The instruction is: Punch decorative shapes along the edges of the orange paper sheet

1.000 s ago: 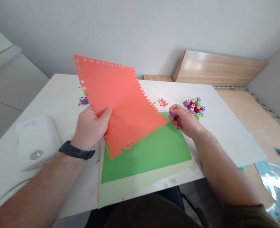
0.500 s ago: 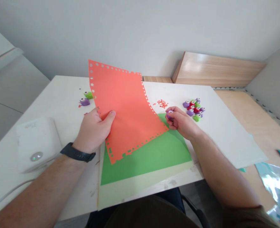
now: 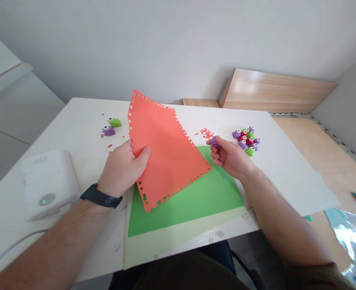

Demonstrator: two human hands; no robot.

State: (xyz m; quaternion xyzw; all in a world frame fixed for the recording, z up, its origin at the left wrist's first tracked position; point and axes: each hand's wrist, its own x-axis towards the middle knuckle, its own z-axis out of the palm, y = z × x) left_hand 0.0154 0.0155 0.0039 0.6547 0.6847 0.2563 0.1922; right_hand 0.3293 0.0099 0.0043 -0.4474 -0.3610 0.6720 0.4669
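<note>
My left hand [image 3: 125, 163] grips the left edge of an orange paper sheet [image 3: 165, 153], thumb on its face. Small shaped holes run along the sheet's edges, and it is held tilted above a green sheet [image 3: 192, 205] on the table. In my right hand [image 3: 230, 157], just off the sheet's right corner, a small purple craft punch [image 3: 215, 141] is pinched between thumb and fingers. Several purple, red and green punches with eyes [image 3: 246, 140] cluster to the right of that hand. A green punch [image 3: 115, 122] and another purple one [image 3: 108, 131] lie beyond my left hand.
Orange paper bits [image 3: 206, 133] lie piled on the white table [image 3: 274, 169], with a few more scraps at left. A white device [image 3: 49, 181] with a cable stands at the left. Wooden boards [image 3: 274, 90] are behind, and clear plastic packaging [image 3: 351, 231] lies at far right.
The orange sheet has swung right and its top has dipped, uncovering more of the two punches at left. My right hand has turned the purple punch, so its eye no longer shows.
</note>
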